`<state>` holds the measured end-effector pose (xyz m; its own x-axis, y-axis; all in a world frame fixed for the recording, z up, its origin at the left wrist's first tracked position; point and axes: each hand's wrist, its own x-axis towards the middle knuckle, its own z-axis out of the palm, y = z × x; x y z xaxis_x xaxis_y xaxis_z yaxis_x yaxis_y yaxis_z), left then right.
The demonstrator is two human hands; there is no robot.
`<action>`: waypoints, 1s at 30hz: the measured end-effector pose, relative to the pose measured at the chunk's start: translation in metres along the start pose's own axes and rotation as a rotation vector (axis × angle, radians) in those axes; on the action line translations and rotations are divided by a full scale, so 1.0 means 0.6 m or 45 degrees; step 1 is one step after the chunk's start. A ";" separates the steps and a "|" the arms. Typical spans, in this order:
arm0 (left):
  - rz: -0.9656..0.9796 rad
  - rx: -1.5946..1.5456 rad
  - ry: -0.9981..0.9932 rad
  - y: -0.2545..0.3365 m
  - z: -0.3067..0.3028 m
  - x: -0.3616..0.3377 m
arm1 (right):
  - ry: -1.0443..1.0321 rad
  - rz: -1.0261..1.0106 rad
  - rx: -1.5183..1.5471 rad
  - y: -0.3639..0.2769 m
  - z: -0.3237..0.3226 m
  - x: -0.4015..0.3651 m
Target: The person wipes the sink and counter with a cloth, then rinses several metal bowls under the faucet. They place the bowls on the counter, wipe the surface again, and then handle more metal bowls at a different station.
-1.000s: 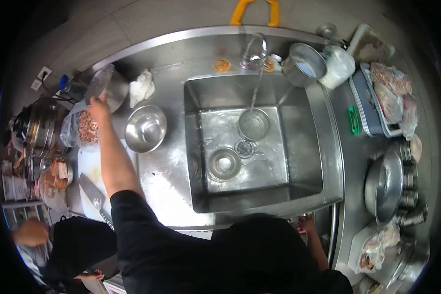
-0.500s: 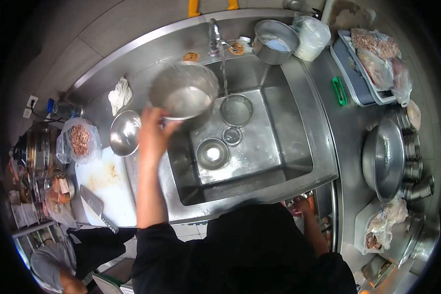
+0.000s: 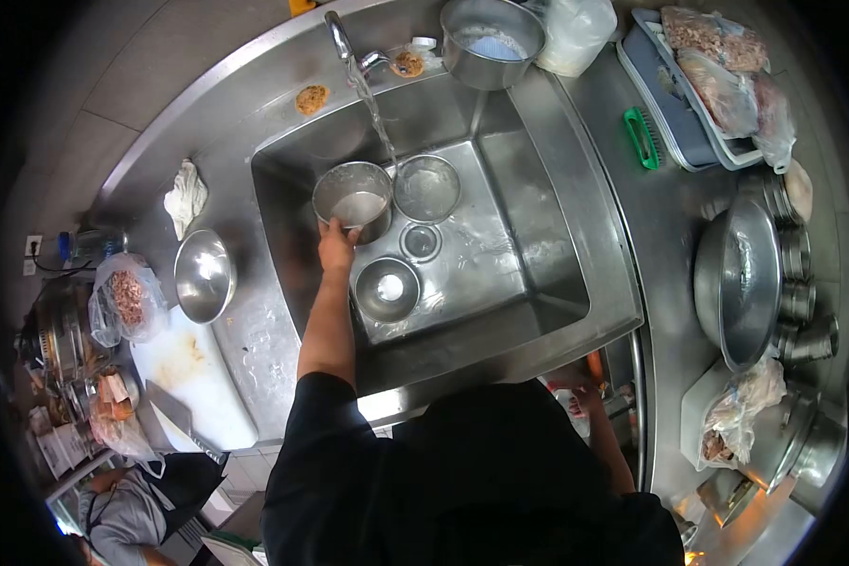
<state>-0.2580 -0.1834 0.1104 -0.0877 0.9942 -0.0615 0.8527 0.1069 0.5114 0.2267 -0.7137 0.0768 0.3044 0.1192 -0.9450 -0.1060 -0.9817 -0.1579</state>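
My left hand [image 3: 337,247] grips the near rim of a steel pot [image 3: 373,224] in the back left of the sink [image 3: 528,311]. A little pale liquid or shine shows at the pot's bottom. Beside it, a round steel container [image 3: 426,189] stands near the stream of water from the faucet [image 3: 340,38]. A small steel bowl [image 3: 388,291] lies nearer to me, next to the drain [image 3: 420,242]. My right hand [image 3: 587,401] is low beside my body, past the sink's front edge, near something whitish; its fingers are too small and partly hidden to read.
Left of the sink are a steel bowl [image 3: 205,275], a white cloth [image 3: 187,196], a cutting board [image 3: 193,368] and a knife [image 3: 181,423]. A large pot [image 3: 491,68] stands behind. On the right are a green brush [image 3: 642,139], bagged meat [image 3: 717,90] and a large basin [image 3: 738,288]. Another person [image 3: 127,514] is lower left.
My left hand has lowered the pot from over the sink's left back edge into the sink, beside the round container. The view has shifted slightly. My right hand stays low.
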 end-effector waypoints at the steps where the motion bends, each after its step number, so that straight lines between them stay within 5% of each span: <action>1: 0.002 -0.040 0.013 -0.003 0.009 0.001 | 0.011 -0.005 0.025 0.003 -0.005 -0.002; 13: 0.111 -0.245 -0.112 -0.001 0.120 0.017 | 0.083 -0.168 -0.006 -0.154 0.012 -0.053; 20: 0.093 -0.090 -0.347 0.026 0.153 0.034 | 0.077 -0.313 0.024 -0.157 0.016 -0.079; 23: 0.011 0.046 -0.375 0.034 0.131 0.047 | 0.245 -0.281 -0.114 -0.164 0.006 -0.112; 25: -0.054 0.083 -0.338 0.066 0.104 0.048 | 0.800 -0.756 -0.096 -0.162 -0.020 -0.147; 27: 0.004 -0.054 -0.006 0.087 0.102 0.061 | 1.144 -1.039 -0.187 -0.164 -0.048 -0.173; 30: -0.051 -0.357 -0.176 0.120 0.124 0.125 | 0.964 -1.028 0.226 -0.261 -0.018 -0.289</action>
<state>-0.1647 -0.1017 0.0786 -0.0312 0.9808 -0.1925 0.6727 0.1631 0.7217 0.2008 -0.5823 0.2686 0.8359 0.5311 -0.1388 0.2678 -0.6152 -0.7415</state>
